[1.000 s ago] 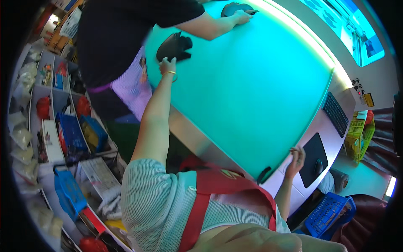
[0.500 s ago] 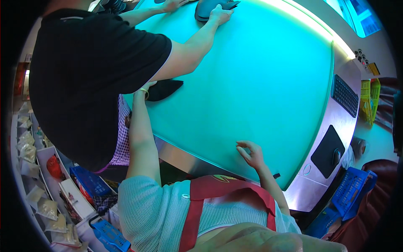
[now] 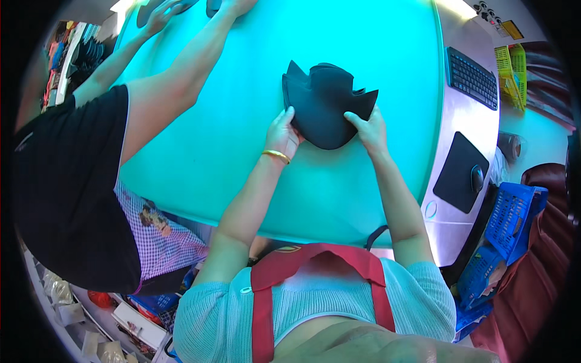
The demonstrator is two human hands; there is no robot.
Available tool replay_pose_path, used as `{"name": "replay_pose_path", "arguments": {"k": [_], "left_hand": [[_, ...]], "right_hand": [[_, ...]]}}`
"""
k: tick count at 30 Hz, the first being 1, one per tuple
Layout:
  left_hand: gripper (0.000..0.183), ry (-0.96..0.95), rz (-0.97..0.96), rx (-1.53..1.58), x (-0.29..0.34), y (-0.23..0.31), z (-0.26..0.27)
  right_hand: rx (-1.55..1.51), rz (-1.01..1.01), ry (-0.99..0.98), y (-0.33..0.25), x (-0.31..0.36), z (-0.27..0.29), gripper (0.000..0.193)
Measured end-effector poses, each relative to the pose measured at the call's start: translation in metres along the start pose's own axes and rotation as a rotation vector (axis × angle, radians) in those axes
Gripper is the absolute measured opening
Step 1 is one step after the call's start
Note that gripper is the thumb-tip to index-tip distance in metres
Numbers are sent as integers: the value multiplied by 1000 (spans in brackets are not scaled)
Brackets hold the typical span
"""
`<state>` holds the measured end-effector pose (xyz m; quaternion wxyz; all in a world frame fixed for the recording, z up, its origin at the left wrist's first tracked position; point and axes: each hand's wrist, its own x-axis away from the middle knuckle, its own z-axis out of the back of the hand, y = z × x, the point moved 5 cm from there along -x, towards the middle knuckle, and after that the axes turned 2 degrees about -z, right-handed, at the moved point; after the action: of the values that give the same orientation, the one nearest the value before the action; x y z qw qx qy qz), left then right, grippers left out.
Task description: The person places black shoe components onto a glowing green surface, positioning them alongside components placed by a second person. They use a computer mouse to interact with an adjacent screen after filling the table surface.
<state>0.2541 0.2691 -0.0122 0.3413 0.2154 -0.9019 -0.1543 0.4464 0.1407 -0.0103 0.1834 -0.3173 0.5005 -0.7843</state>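
Note:
A stack of black cut-out pieces (image 3: 327,112), thin and flexible with pointed tips and a rounded lower edge, is held over the turquoise table (image 3: 387,187). My left hand (image 3: 283,134) grips its left side, thumb on top and fingers underneath. On the right edge, my right hand (image 3: 370,129) pinches the stack, again with the thumb above. Several layers show along the far edge. At the far left, a co-worker's hands (image 3: 160,18) rest on other dark pieces (image 3: 184,5).
The co-worker's black sleeve (image 3: 72,163) fills the left side. A keyboard (image 3: 472,78) and a mouse (image 3: 477,178) on a black pad (image 3: 457,172) lie on the metal ledge at right. Blue baskets (image 3: 511,212) stand beyond, and a yellow crate (image 3: 512,74) farther back.
My left hand has brought a black stack from the left to the table's middle. My right hand has moved up and taken its right side. The view has shifted, too.

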Motion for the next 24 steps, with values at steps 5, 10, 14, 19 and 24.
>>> {"name": "replay_pose_path", "arguments": {"k": [5, 10, 14, 19, 24], "left_hand": [[29, 73, -161, -216, -89, 19, -57], [28, 147, -459, -298, -193, 69, -89], [29, 213, -640, -229, -237, 117, -113], [34, 559, -697, -351, -256, 123, -115], [32, 561, -728, -206, -241, 102, -87]], "right_hand": [[188, -42, 148, -42, -93, 56, 37], [159, 133, 315, -42, -234, 108, 43], [332, 210, 415, -68, -302, 132, 53], [784, 333, 563, -101, -317, 133, 79], [1241, 640, 280, -77, -277, 64, 83]]}}
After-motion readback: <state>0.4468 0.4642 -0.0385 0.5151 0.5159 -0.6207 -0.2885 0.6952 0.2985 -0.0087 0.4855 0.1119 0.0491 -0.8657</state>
